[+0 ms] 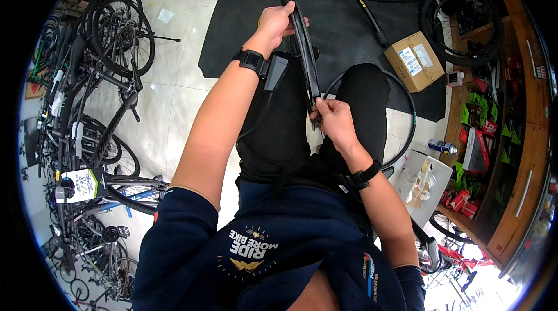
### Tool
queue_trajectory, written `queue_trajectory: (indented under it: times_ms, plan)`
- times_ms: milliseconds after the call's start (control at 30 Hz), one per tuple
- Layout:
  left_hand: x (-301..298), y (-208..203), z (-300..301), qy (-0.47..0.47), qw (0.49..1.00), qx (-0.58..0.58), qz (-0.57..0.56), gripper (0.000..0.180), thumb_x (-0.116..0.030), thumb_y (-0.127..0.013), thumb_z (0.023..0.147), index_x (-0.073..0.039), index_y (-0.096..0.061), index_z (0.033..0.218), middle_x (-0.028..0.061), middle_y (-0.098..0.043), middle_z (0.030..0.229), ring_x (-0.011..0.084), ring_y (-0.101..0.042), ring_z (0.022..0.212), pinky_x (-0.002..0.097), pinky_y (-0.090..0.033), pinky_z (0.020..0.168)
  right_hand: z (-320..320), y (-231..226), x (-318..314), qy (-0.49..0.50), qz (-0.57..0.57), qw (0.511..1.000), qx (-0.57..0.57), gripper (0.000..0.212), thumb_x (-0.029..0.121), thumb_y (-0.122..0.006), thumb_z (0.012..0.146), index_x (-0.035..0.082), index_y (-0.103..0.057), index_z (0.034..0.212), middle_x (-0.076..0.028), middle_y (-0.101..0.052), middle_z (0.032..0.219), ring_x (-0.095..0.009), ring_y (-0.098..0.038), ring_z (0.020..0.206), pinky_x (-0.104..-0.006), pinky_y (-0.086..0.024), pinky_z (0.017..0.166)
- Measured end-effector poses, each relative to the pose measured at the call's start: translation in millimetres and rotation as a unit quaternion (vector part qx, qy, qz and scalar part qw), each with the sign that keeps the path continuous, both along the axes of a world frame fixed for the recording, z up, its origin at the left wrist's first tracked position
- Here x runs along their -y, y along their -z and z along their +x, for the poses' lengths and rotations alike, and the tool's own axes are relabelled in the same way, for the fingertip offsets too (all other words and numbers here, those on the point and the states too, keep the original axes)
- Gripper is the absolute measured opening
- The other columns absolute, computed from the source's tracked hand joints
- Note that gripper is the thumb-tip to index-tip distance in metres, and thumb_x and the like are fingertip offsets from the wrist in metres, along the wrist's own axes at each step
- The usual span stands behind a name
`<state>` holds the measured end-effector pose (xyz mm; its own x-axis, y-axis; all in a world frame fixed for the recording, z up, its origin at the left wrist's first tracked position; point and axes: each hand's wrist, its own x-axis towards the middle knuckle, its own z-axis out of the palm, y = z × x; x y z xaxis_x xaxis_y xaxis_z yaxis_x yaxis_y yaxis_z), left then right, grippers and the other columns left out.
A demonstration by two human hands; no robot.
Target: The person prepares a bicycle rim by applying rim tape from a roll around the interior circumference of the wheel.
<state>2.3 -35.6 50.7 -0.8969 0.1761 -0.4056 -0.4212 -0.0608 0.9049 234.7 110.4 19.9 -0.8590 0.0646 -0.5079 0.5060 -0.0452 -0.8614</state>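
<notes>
A black bicycle wheel rim (306,49), seen nearly edge-on, stands upright between my thighs. Part of its hub (315,53) shows on the right side. My left hand (275,25) is wrapped around the far part of the rim, thumb on top. At the near end, my right hand (335,120) pinches the rim with thumb and fingers. Small dark parts beneath the right fingertips are too hidden to make out. A thin black tyre-like loop (413,114) curves around my right knee.
A black mat (232,32) covers the floor ahead. On it sits a cardboard box (414,61) at right. A spray can (442,146) and a white bin (427,180) with crumpled paper stand near the right shelves. Several bicycles (119,38) line the left; another tyred wheel (462,26) leans far right.
</notes>
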Motion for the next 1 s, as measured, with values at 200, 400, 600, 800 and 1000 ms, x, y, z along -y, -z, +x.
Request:
queue_trajectory:
  times_ms: [200, 400, 600, 800, 1000]
  plan:
    - [2, 0, 3, -0.001, 1.0, -0.004, 0.004, 0.036, -0.034, -0.051, 0.108, 0.0, -0.063, 0.105, 0.0171, -0.073, 0.104, 0.0278, -0.073, 0.098, 0.0405, -0.056, 0.087, -3, -4, -2, -0.009, 0.022, 1.0, -0.004, 0.038, 0.024, -0.058, 0.103, -0.005, -0.071, 0.082, -0.007, -0.068, 0.07, -0.015, -0.058, 0.064, -0.0326, -0.047, 0.065]
    - [3, 3, 0, -0.013, 1.0, 0.005, 0.015, 0.035, -0.033, -0.053, 0.107, 0.001, -0.062, 0.109, 0.0176, -0.073, 0.104, 0.0285, -0.073, 0.097, 0.0415, -0.057, 0.089, 3, -51, 0, 0.01, -0.03, 0.999, -0.011, 0.039, 0.024, -0.059, 0.103, -0.006, -0.07, 0.081, -0.008, -0.068, 0.07, -0.015, -0.06, 0.066, -0.0315, -0.048, 0.069]
    - [0, -1, 4, -0.012, 1.0, -0.001, 0.008, 0.035, -0.032, -0.052, 0.107, 0.002, -0.062, 0.109, 0.0175, -0.073, 0.103, 0.0285, -0.073, 0.097, 0.0411, -0.057, 0.088, 4, -22, -4, 0.006, -0.003, 1.0, -0.008, 0.038, 0.024, -0.06, 0.102, -0.006, -0.071, 0.081, -0.009, -0.069, 0.07, -0.015, -0.062, 0.065, -0.0316, -0.049, 0.067]
    - [1, 0, 5, -0.004, 1.0, -0.007, 0.005, 0.036, -0.033, -0.051, 0.108, 0.001, -0.062, 0.108, 0.0169, -0.073, 0.104, 0.0279, -0.073, 0.097, 0.04, -0.057, 0.088, -1, -3, -1, 0.003, 0.043, 0.999, 0.011, 0.039, 0.025, -0.061, 0.101, -0.005, -0.072, 0.08, -0.01, -0.07, 0.07, -0.015, -0.063, 0.063, -0.0319, -0.049, 0.064]
    - [2, 7, 3, -0.004, 1.0, 0.001, 0.017, 0.034, -0.033, -0.052, 0.108, -0.001, -0.063, 0.107, 0.0154, -0.073, 0.103, 0.0266, -0.073, 0.098, 0.0376, -0.057, 0.086, -3, -2, 2, -0.003, 0.065, 0.998, 0.005, 0.037, 0.025, -0.06, 0.103, -0.004, -0.07, 0.082, -0.003, -0.065, 0.068, -0.009, -0.049, 0.058, -0.0286, -0.04, 0.057]
